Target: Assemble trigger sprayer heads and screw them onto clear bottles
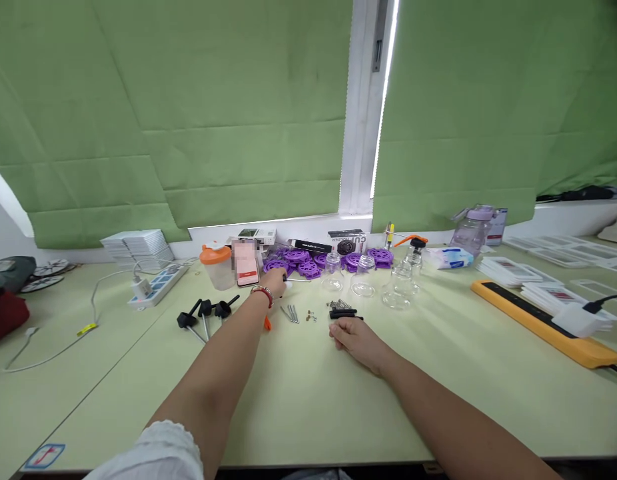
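Note:
My left hand [275, 283] reaches far forward to the pile of purple plastic wheels [308, 261], its fingers closed around a thin metal rod [299, 280] beside them. A red bracelet circles that wrist. My right hand [354, 339] rests on the pale green table [308, 393], fingers curled loosely, just in front of some black plastic parts [344, 312] and small screws [311, 315]. Several long metal nails [291, 312] lie between the hands.
Three black knobbed pins [204, 311] lie at left. A phone [246, 265] stands by an orange-lidded cup [216, 265]. Clear glass jars [366, 277] stand behind the parts. A white power strip [153, 287] lies at left, an orange one [543, 320] at right.

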The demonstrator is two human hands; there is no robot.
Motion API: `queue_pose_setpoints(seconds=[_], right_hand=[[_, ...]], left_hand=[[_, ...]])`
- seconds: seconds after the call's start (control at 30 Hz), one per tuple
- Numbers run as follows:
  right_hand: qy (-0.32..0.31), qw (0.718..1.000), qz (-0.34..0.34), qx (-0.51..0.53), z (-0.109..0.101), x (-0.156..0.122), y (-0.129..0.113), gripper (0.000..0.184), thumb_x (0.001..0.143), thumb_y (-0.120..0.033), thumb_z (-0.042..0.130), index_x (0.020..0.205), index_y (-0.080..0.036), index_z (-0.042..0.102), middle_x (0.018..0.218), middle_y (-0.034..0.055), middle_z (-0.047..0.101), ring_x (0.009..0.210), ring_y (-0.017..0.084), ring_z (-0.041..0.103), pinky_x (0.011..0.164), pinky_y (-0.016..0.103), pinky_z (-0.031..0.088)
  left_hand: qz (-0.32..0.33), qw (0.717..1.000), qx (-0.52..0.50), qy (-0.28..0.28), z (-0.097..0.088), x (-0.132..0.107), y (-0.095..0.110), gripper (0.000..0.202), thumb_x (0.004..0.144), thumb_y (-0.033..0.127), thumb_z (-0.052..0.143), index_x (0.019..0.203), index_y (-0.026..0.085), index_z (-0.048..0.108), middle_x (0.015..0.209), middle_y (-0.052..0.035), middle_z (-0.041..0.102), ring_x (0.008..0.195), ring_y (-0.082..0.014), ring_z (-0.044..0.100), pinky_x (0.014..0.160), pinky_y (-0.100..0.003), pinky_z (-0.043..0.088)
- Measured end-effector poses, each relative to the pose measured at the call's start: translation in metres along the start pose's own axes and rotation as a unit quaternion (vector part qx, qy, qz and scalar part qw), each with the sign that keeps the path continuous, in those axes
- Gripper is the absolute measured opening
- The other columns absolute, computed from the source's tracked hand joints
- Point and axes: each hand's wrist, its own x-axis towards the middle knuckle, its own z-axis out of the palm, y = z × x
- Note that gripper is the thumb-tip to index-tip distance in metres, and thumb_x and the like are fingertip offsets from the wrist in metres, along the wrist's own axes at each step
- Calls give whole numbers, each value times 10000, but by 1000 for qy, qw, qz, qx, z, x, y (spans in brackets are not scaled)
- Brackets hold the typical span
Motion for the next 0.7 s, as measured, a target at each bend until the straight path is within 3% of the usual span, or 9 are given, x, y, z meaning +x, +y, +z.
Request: queue_pose_setpoints(seconds=[0.2, 0.37, 0.43, 0.53, 0.6, 0.7], right_hand=[[-13, 1000, 1, -21, -2, -2, -4, 348, 841, -485, 443, 723, -168, 526, 612, -21, 495, 525, 91, 329, 519, 236, 260], [-24, 999, 3, -26, -3, -4, -6, 352, 843, -489, 435, 704, -175, 511, 613, -23, 483, 536, 96, 336, 527, 235, 262], [-25, 999, 1, -25, -3, -4, -4, 357, 840, -497, 434, 695, -177, 499, 612, -26, 477, 533, 96, 333, 527, 233, 261], [-23, 999, 0, -26, -3, -2, -1, 361, 833, -509, 434, 695, -181, 495, 616, -27, 481, 520, 93, 326, 514, 232, 258], [-18, 999, 0, -31, -3, -1, 0, 365, 826, -514, 437, 694, -180, 500, 618, -25, 489, 515, 93, 329, 509, 233, 262], [-7, 999, -2, -41, -2, -1, 2, 370, 821, -517, 440, 693, -178, 511, 617, -21, 497, 516, 94, 336, 513, 234, 275]], left_hand=[[-39, 998, 31, -28, 28, 10, -13, 353, 655, 215, 658, 1004, 172, 618, 1029, -137, 641, 930, -267, 608, 788, -330, 450], [-46, 998, 34, -18, 30, 6, -15, 469, 652, 258, 664, 1101, 160, 573, 1084, -140, 629, 986, -264, 592, 810, -318, 447], [-38, 999, 32, -1, 21, 1, -15, 511, 671, 281, 645, 1157, 161, 543, 1135, -136, 610, 1014, -249, 580, 821, -300, 443], [-27, 999, 34, 29, -7, -14, -26, 472, 720, 273, 575, 1182, 187, 534, 1213, -97, 573, 1069, -211, 550, 859, -258, 421], [-35, 997, 48, 46, -32, -27, -42, 412, 747, 249, 515, 1155, 209, 552, 1236, -69, 560, 1093, -198, 532, 885, -256, 404], [-66, 993, 83, 51, -69, -52, -72, 436, 738, 244, 491, 1167, 182, 542, 1223, -99, 569, 1100, -239, 528, 898, -308, 391]])
